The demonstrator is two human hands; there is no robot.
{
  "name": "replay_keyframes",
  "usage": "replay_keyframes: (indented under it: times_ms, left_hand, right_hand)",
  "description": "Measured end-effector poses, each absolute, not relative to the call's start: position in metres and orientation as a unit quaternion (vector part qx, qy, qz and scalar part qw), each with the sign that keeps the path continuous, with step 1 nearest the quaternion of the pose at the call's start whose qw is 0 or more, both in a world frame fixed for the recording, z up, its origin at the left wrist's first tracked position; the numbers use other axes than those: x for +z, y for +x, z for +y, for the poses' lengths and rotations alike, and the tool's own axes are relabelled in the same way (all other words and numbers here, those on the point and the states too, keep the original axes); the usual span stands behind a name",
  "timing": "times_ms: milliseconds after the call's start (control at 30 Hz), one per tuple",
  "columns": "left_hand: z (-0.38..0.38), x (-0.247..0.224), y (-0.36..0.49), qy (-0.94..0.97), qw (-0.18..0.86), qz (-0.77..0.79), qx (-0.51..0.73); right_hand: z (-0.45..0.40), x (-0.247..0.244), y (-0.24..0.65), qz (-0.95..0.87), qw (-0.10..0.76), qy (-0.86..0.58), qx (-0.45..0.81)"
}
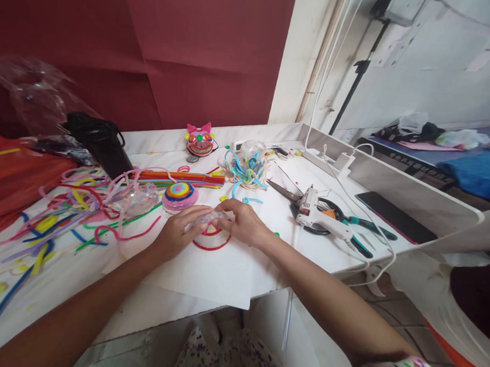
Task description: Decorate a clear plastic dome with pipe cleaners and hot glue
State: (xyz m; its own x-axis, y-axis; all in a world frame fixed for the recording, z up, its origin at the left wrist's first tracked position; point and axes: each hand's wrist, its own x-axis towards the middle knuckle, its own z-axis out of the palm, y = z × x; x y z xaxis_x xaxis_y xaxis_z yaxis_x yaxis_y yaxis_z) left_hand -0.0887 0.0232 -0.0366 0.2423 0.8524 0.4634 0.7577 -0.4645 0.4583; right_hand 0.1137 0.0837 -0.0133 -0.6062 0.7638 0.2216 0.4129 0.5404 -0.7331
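Close to the table's front edge, a clear, rounded piece point(212, 241) carries a red ring around its lower edge and a pink-and-red pattern above. My left hand point(182, 229) grips its left side, fingers bent over the top. From the right, my right hand point(242, 223) pinches the same piece with thumb and fingertips, which partly hide it. A white sheet of paper point(215, 283) lies beneath. Just behind my left hand sits a dome point(179, 196) wrapped in coloured rings of pipe cleaner.
To the right lie a white glue gun point(323, 220), scissors point(283, 191), pliers point(372, 227) and a black phone point(395, 216). Pipe cleaners point(183, 178) spread across the left and middle. A pink cat-like face point(200, 140) stands at the back, near a power strip point(326, 161).
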Motion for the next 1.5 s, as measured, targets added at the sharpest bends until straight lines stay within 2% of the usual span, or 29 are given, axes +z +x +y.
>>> replay_keyframes:
  times_ms: [200, 400, 533, 900, 1167, 1367, 1500]
  left_hand:
    - [0.025, -0.041, -0.088, 0.772, 0.085, 0.512, 0.367]
    - [0.023, -0.039, -0.091, 0.764, 0.141, 0.508, 0.372]
    - [0.024, -0.044, -0.095, 0.773, 0.123, 0.500, 0.371]
    - [0.022, -0.041, -0.093, 0.776, 0.122, 0.501, 0.363]
    - [0.018, -0.036, -0.099, 0.769, 0.154, 0.516, 0.346]
    - [0.014, -0.038, -0.113, 0.794, 0.092, 0.532, 0.278]
    - [0.013, -0.041, -0.111, 0.800, 0.090, 0.541, 0.243]
  right_hand:
    - [0.088, -0.011, 0.107, -0.805, 0.263, -0.383, 0.368]
    - [0.095, -0.011, 0.108, -0.775, 0.240, -0.385, 0.441]
    - [0.096, -0.006, 0.110, -0.764, 0.227, -0.392, 0.460]
    - [0.092, 0.006, 0.097, -0.805, 0.190, -0.437, 0.353]
    - [0.091, -0.008, 0.115, -0.777, 0.232, -0.409, 0.420]
    - [0.075, -0.020, 0.137, -0.815, 0.218, -0.386, 0.373]
    - [0.062, -0.014, 0.140, -0.832, 0.199, -0.388, 0.342]
